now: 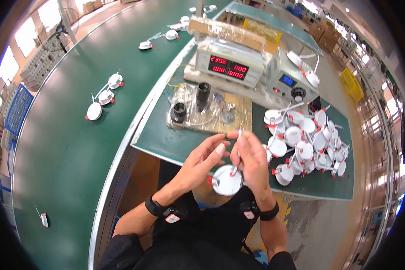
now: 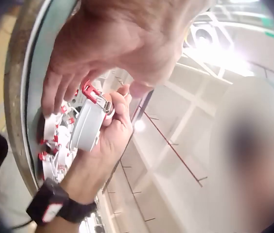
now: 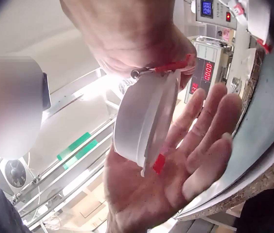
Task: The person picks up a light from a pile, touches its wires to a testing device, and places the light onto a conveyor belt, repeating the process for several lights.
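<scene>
A round white downlight [image 1: 227, 182] with red-tipped spring clips hangs just below my hands. My right hand [image 1: 253, 164] pinches its white cable [image 1: 239, 134] between thumb and fingers, with the cable end sticking up. Close on the left, my left hand [image 1: 198, 164] has its fingers extended toward the right fingertips. In the right wrist view the left palm [image 3: 149, 194] faces up behind the downlight [image 3: 139, 116], fingers loosely spread and holding nothing. The left wrist view shows the lamp [image 2: 88, 126] beside the right palm, a red clip [image 2: 92, 92] at its upper edge.
Many white downlights [image 1: 303, 150] lie heaped on the green bench to the right. Ahead are a power meter [image 1: 229, 63] with red digits, a grey box with a knob [image 1: 290, 78], and black cylindrical fixtures [image 1: 203, 94] on a board. More lamps [image 1: 105, 96] sit on the green conveyor at left.
</scene>
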Tool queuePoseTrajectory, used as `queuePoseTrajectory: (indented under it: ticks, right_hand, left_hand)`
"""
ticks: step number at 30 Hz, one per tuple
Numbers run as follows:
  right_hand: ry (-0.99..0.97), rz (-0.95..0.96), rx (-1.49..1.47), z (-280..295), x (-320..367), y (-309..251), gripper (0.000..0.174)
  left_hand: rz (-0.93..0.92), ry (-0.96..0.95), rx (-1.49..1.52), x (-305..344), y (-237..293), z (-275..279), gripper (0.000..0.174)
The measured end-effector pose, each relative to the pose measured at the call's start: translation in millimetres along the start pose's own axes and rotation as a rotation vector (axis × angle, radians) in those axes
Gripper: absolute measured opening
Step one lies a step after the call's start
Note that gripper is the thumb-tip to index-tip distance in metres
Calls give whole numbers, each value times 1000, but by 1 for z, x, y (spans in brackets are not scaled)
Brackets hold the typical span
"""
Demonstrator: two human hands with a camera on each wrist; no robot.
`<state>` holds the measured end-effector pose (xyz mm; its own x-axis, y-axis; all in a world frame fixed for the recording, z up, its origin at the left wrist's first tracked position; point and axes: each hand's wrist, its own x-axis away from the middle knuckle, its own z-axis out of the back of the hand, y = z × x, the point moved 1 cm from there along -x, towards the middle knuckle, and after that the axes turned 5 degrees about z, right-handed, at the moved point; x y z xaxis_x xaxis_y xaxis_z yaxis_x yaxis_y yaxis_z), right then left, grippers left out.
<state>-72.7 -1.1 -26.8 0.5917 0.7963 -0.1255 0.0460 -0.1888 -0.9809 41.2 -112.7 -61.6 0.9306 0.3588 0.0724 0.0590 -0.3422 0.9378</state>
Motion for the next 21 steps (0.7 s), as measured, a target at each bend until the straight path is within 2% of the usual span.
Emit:
queuePoseTrajectory:
  ticks: [1,3,5,7,13,18,21]
  right_hand:
    - [25,50,-21,4,-4,10,32]
    - [32,26,-76,11,-13,14,28]
    - [47,4,-99,12,-16,17,29]
    - [71,-26,-114,7,-19,14,30]
    - [59,-96,281,29,-47,42,35]
    - [35,-114,483,46,-79,54,36]
    - [16,-141,505,52,-89,60,34]
  left_hand:
    - [133,-95,110,5,-2,0,50]
    - [364,-234,294,11,-12,-2,57]
    - [415,-307,433,10,-16,-4,62]
    - [447,-340,558,6,-19,-4,64]
    - [448,-275,310,-15,-22,-11,56]
    - [451,-275,352,-48,-32,-7,49]
    - [446,-310,383,-59,-34,-3,48]
